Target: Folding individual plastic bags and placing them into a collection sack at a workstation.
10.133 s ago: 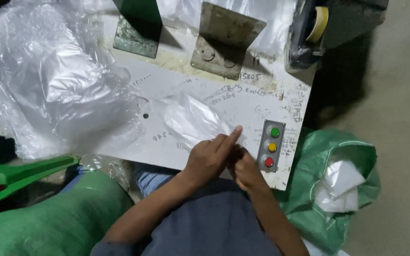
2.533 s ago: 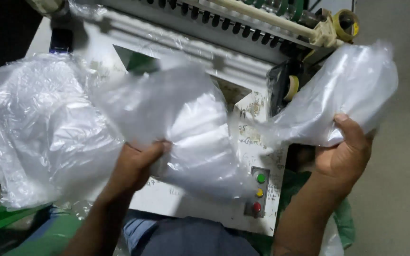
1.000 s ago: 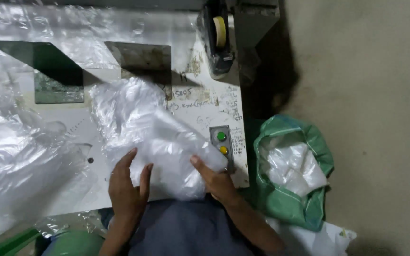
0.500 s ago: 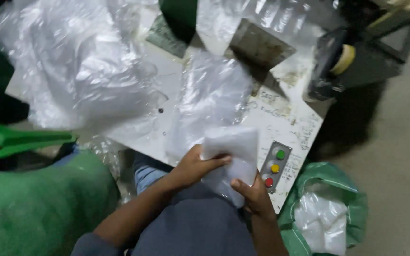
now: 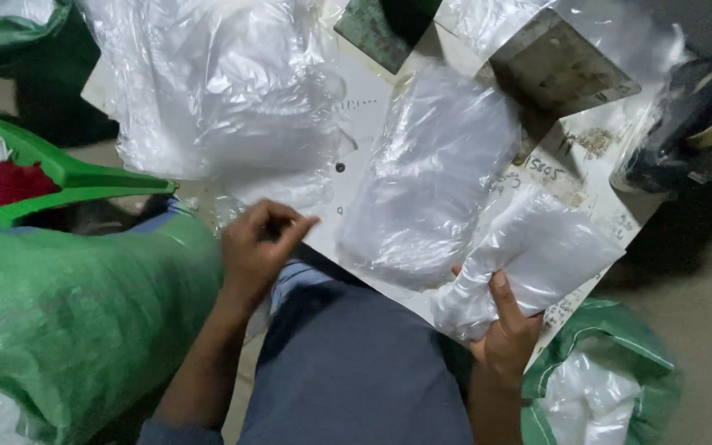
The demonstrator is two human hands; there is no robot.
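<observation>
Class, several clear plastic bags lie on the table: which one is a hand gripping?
The small folded bag at the table's near right edge, gripped by the right hand; the others lie untouched.

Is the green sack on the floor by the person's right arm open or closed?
Open. The green sack has its mouth spread wide, and clear plastic packets show inside it, just below the right hand.

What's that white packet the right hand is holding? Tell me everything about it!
The white packet is a flat, soft-looking white bundle wrapped in clear, crinkly plastic film. It lies tilted over the near right edge of the white worktable. The right hand grips its lower end, thumb pressed on top. Its upper left side touches or overlaps another clear plastic bag lying on the table. What is inside cannot be told.
</observation>
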